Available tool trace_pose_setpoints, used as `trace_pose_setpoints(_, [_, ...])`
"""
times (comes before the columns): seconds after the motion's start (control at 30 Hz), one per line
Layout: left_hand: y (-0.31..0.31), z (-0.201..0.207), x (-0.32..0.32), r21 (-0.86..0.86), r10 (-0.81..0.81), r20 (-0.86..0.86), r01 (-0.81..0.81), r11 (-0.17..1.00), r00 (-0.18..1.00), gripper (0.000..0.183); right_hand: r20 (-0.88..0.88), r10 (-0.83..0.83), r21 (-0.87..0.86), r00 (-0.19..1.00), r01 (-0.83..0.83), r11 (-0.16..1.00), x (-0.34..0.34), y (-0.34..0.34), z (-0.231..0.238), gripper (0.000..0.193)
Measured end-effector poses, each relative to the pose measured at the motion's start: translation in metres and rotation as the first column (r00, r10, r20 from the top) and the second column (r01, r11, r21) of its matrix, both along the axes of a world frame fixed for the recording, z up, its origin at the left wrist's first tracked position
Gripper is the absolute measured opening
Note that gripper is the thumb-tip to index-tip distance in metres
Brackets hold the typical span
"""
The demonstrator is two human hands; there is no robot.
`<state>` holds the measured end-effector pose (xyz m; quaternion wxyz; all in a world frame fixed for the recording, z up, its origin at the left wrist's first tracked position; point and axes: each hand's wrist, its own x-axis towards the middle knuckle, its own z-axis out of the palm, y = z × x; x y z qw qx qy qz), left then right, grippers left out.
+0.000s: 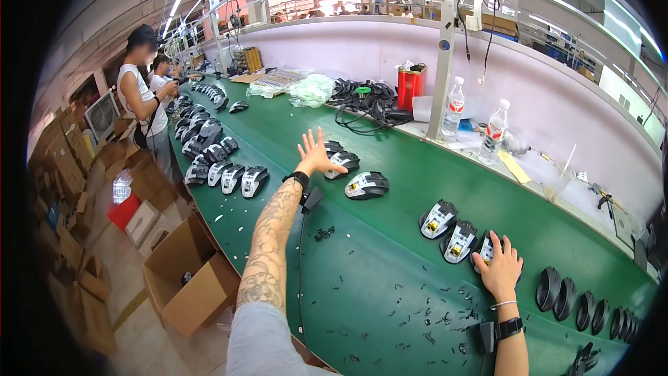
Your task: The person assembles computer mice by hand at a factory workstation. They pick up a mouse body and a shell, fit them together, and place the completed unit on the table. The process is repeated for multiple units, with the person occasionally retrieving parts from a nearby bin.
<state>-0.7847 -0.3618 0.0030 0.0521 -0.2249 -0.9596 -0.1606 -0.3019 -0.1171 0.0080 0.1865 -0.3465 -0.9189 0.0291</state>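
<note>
My left hand (315, 156) reaches out over the green bench with its fingers spread, holding nothing. Its thumb side is against or just above a partly assembled computer mouse (344, 164), and another mouse shows partly behind it. Just to the right sits a separate white-and-black mouse (367, 185). My right hand (499, 271) curves over an opened computer mouse (486, 249), thumb on its near-left side and fingers over the far end; the palm hides part of it. Two more opened mice (438, 218) with yellow parts inside stand to its left.
Black mouse shells (548, 288) line the right side. Small black pieces (428, 317) litter the near bench. Rows of mice (224, 175) run along the left edge. Water bottles (494, 132), a red can (412, 88) and cables are at the back; cardboard boxes (188, 271) and co-workers (142, 90) are left.
</note>
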Motion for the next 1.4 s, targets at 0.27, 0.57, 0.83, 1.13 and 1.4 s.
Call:
trace_pose_setpoints(0.27, [-0.006,-0.008,0.002,0.307,-0.040,0.160,-0.011,0.952,0.986,0.101,0.035,-0.037,-0.002,0.999,0.037,0.999,0.004,-0.003,0.004,0.067])
trace_pose_setpoints(0.57, [-0.014,-0.018,-0.005,0.367,-0.015,0.003,0.013,0.930,1.000,0.107,0.034,-0.041,0.023,0.999,0.041,0.999,0.010,0.001,0.001,0.067])
trace_pose_setpoints(0.83, [0.008,-0.002,-0.026,0.116,-0.168,0.313,0.138,0.984,0.935,0.125,0.051,-0.049,0.043,0.997,0.047,0.998,0.014,0.002,0.001,0.067])
trace_pose_setpoints(1.13, [0.042,-0.009,-0.017,0.107,-0.080,0.076,0.072,0.992,0.994,0.090,0.083,-0.047,0.040,0.995,0.044,0.998,0.013,0.004,-0.002,0.068])
trace_pose_setpoints(1.4, [0.052,0.006,-0.002,0.081,0.034,0.146,-0.046,0.996,0.989,0.092,0.076,-0.052,0.054,0.996,0.048,0.997,0.016,0.003,-0.001,0.068])
